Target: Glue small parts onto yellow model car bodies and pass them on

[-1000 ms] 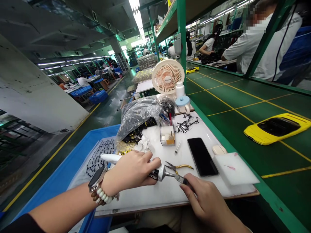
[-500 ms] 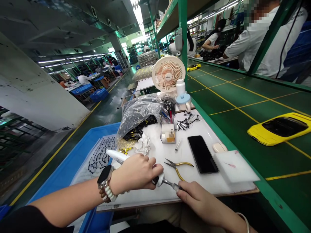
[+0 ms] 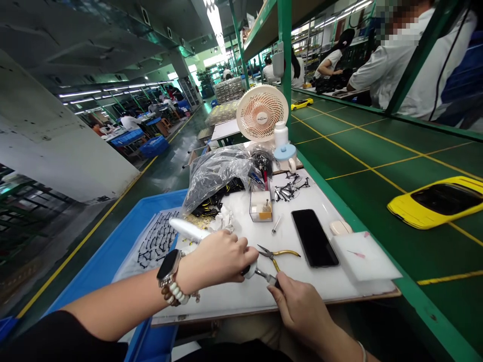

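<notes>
Left hand (image 3: 221, 257): fingers wrapped round the middle of a white tube, knuckles up; a smartwatch (image 3: 168, 265) and a beaded bracelet (image 3: 176, 293) at the wrist.
White tube (image 3: 187, 230): slantwise above the desk (image 3: 211, 305), mostly under the left palm; its rounded tail sticks out past the hand on the wrist side, its other end past the thumb side.
Metal nozzle (image 3: 260, 272): clear of the left fingers, pointing at the right hand.
Right hand (image 3: 302, 301): thumb and index finger narrow, pinching a small dark piece (image 3: 277, 284) at the nozzle's far end; the exact join is too small to tell.
Pliers (image 3: 270, 255): on the desk just beyond the nozzle, jaws parted, touched by neither hand.
Smartphone (image 3: 315, 238): flat, to the right of the pliers.
Foam block (image 3: 372, 264): at the right edge, a pink-ended needle (image 3: 358, 255) on top.
Clear box (image 3: 261, 215): farther back, near a plastic bag (image 3: 217, 173) of black and yellow parts.
Green belt (image 3: 339, 151): carries 2 yellow model cars (image 3: 418, 206).
</notes>
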Demonstrator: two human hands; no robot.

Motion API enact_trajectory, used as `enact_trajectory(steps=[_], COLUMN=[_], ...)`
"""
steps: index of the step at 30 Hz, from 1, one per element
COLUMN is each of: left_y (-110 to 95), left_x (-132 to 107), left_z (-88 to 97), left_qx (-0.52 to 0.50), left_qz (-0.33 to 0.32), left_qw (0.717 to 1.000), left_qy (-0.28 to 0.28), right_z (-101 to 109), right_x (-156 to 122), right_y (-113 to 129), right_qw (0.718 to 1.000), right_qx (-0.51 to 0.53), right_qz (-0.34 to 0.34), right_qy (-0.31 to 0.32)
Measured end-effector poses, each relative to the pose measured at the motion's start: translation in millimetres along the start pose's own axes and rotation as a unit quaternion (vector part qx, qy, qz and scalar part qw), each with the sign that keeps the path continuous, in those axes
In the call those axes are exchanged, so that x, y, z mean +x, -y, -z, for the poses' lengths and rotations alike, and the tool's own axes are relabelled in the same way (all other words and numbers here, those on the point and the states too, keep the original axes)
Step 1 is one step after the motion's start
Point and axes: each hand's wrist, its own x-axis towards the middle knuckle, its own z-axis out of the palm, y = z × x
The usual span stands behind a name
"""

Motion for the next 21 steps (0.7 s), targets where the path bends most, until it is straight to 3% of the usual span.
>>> enact_trajectory(steps=[2,5,7,8,9,10,11,12,13,14,16,19,21], left_y=[1,4,6,7,9,10,11,12,13,14,15,16,20], left_x=[0,-7,-7,-3,3,13,25,38,51,63,79,83,76], left_z=[12.6,27.9,26.4,21.3,13.9,4.9,-4.6,-13.7,-21.9,-28.6,-37.5,-43.5,-45.8], left_qx=[0.051,0.069,-0.034,-0.123,-0.228,-0.340,-0.457,-0.561,-0.652,-0.727,-0.783,-0.835,-0.856], left_qz=[0.019,0.050,0.076,0.093,0.115,0.136,0.163,0.203,0.236,0.255,0.252,0.202,0.182], left_qw=[0.996,0.967,0.937,0.908,0.863,0.799,0.703,0.589,0.482,0.393,0.352,0.353,0.325], left_qy=[-0.077,-0.240,-0.340,-0.389,-0.437,-0.477,-0.520,-0.545,-0.536,-0.502,-0.448,-0.371,-0.357], right_z=[-6,-8,-6,-5,-6,-8,-11,-16,-20,-25,-32,-35,-37], right_x=[4,16,27,33,39,45,51,56,62,67,77,86,87], right_y=[-1,3,9,12,16,19,21,23,23,22,19,16,15], right_qw=[0.998,0.992,0.987,0.985,0.983,0.980,0.976,0.971,0.966,0.960,0.951,0.945,0.946], right_qx=[0.021,0.073,0.112,0.132,0.151,0.171,0.192,0.212,0.231,0.247,0.267,0.273,0.269], right_qz=[0.002,0.000,-0.008,-0.016,-0.027,-0.041,-0.058,-0.077,-0.095,-0.111,-0.137,-0.162,-0.165], right_qy=[-0.054,-0.104,-0.112,-0.110,-0.105,-0.096,-0.087,-0.079,-0.073,-0.071,-0.077,-0.085,-0.077])
